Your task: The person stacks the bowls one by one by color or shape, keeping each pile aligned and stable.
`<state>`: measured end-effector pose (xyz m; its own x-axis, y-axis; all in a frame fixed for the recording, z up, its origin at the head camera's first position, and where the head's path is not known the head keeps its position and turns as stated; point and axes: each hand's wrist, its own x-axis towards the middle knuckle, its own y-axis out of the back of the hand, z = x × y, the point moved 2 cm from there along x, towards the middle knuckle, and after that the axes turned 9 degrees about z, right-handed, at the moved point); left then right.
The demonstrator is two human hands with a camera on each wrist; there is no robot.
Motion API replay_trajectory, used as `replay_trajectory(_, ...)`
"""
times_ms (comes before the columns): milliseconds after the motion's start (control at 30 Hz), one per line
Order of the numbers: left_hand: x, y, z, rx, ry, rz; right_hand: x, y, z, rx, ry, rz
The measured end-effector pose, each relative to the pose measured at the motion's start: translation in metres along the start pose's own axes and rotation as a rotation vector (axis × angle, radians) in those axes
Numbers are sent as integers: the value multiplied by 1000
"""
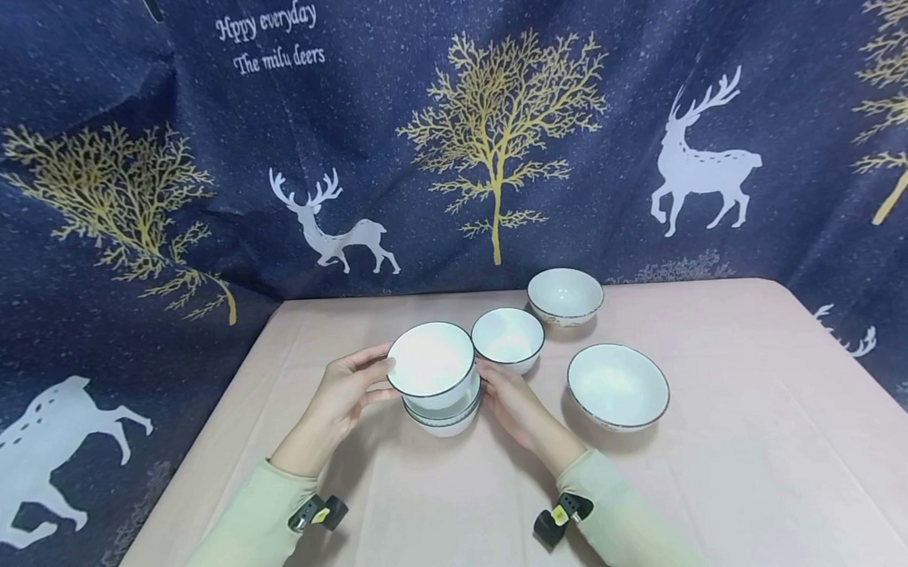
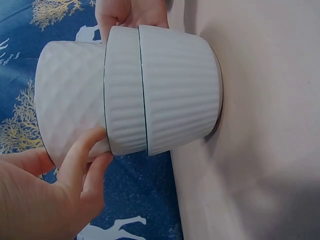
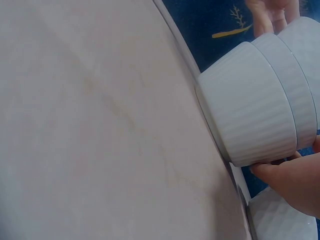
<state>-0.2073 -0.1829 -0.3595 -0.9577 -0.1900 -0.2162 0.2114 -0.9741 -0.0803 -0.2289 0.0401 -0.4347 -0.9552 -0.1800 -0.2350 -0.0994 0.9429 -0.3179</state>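
Two white ribbed bowls with dark rims, the lower one (image 2: 182, 87) and the upper one (image 2: 124, 95), stand nested on the table. A white bowl with a dimpled outside (image 2: 70, 90) sits at the top of this stack, its base down inside the upper ribbed bowl. My left hand (image 1: 348, 391) holds the dimpled bowl from the left, thumb near its rim and fingertips low on its wall. From the right, my right hand (image 1: 514, 398) holds the side of the ribbed bowls, with its fingers partly hidden behind them.
Just right of the stack stands a small white bowl (image 1: 508, 336). Farther back is a wider bowl with a patterned outside (image 1: 565, 295), and another wide bowl (image 1: 618, 386) stands to the right. A dark blue cloth (image 1: 449, 150) with deer and trees hangs behind the pink-covered table (image 1: 753, 473).
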Motion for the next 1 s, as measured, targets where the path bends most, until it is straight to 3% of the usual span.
replay_trajectory(1000, 5, -5, -3, 142, -88, -7, 2, 2, 1, -57, 14, -29)
